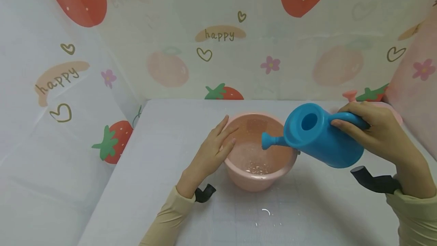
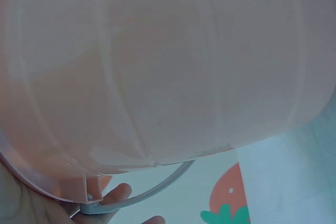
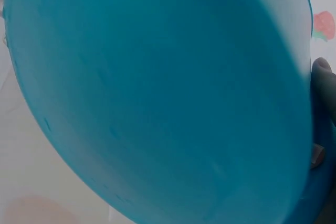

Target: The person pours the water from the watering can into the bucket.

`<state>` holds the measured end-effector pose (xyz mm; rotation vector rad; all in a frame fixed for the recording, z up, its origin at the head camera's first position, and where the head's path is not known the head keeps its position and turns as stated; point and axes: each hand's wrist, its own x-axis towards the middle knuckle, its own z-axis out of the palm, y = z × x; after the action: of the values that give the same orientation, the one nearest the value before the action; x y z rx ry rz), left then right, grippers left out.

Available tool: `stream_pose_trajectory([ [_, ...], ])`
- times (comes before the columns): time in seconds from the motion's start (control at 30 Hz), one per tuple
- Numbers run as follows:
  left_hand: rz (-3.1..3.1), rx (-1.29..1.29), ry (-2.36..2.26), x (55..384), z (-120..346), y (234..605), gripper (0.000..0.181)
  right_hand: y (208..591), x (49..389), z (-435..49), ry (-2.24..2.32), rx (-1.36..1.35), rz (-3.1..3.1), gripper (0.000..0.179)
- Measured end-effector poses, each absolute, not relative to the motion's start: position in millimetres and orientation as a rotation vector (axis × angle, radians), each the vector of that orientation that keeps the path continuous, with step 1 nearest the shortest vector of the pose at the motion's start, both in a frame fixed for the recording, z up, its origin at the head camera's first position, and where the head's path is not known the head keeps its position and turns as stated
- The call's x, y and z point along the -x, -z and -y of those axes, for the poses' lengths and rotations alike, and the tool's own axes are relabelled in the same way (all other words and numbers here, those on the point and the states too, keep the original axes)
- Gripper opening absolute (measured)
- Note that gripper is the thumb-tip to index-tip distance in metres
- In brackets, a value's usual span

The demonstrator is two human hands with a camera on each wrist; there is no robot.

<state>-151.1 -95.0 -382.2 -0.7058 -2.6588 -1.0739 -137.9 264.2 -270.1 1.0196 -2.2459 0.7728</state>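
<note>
A pink plastic bucket point(image 1: 257, 183) stands on the white table, with water point(image 1: 258, 167) glinting at its bottom. My left hand point(image 1: 213, 147) rests on its left rim, fingers extended and partly reaching over the inside. In the left wrist view, a grey bail handle point(image 2: 149, 191) hangs beside those fingers. My right hand point(image 1: 380, 130) grips a blue toy watering can point(image 1: 332, 149) by its rear handle, fingers wrapped round it. The can is tilted, its sprinkler spout point(image 1: 268, 141) over the bucket's opening. In the right wrist view, the can's body point(image 3: 163, 98) fills most of the picture.
Behind the right hand, at the table's back right corner, is a pink thing with a flared spout point(image 1: 349, 95), mostly hidden. Water drops point(image 1: 266, 211) lie on the table in front of the bucket. Strawberry-printed sheets point(image 1: 136, 22) stand around the back and sides.
</note>
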Motion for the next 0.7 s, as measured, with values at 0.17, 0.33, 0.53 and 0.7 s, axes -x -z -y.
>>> stream_pose_trajectory([
  [0.17,2.665,0.703,1.063,151.2,95.0,382.5,0.039,270.1,138.5,-264.1,-0.751,-1.018,2.245,0.022],
  [0.33,2.669,0.707,1.063,151.3,95.0,382.6,0.039,272.2,139.6,-264.4,-0.744,-1.015,2.229,0.025],
  [0.53,2.666,0.707,1.067,151.0,94.9,382.1,0.039,272.3,139.7,-264.3,-0.729,-1.004,2.224,0.027],
  [0.7,2.666,0.705,1.070,150.7,94.6,381.6,0.039,271.3,139.6,-264.0,-0.725,-1.004,2.225,0.027],
])
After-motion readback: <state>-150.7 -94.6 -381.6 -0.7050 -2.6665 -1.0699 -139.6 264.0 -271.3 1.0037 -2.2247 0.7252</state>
